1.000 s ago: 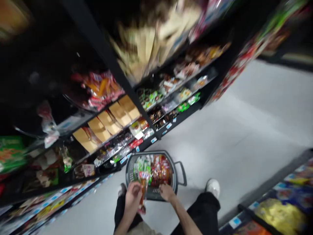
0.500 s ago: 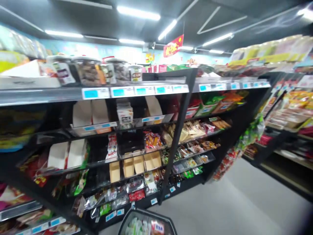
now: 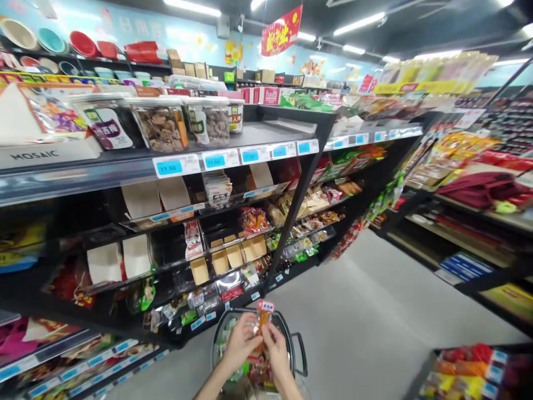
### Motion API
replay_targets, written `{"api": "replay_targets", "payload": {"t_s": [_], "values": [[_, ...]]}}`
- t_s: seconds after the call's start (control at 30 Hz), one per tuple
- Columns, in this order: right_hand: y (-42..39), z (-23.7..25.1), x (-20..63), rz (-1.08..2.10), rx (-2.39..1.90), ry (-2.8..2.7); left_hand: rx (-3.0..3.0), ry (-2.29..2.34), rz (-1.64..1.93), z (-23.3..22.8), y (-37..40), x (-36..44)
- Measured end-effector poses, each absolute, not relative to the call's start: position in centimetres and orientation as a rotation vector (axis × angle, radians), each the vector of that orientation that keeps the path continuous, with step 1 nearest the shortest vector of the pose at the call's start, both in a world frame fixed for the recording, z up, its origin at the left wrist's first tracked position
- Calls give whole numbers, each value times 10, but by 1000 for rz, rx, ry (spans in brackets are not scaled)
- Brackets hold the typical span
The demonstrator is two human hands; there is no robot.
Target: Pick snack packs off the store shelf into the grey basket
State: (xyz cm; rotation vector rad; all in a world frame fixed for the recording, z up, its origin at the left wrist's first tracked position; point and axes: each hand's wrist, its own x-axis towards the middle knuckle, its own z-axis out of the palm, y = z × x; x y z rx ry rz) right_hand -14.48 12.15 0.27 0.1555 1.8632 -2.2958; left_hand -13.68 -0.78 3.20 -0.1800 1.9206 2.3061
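From the head camera, both hands met low in the aisle over a grey shopping basket [image 3: 300, 355] on the floor: the left hand [image 3: 240, 345] and the right hand [image 3: 275, 349] were clamped together on a small orange snack packet [image 3: 263, 318], held upright just above the basket's packets. Beside them stood black shelves [image 3: 300, 183] crowded with snack bags, blue price tags [image 3: 169, 166] and clear jars [image 3: 160, 125].

Both forearms and the basket [image 3: 297, 349] run off the bottom edge; price tags [image 3: 170, 166] too small to read
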Motion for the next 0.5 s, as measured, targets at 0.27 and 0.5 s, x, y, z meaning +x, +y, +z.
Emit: {"api": "replay_targets", "payload": {"t_s": [0.27,0.5], "values": [[194,71,-172,-2457,303,1526,-124,2463,2092,76,71,-130],[240,103,-193,-2232,-22,1506,-380,2785,2133,79,129,-106]]}}
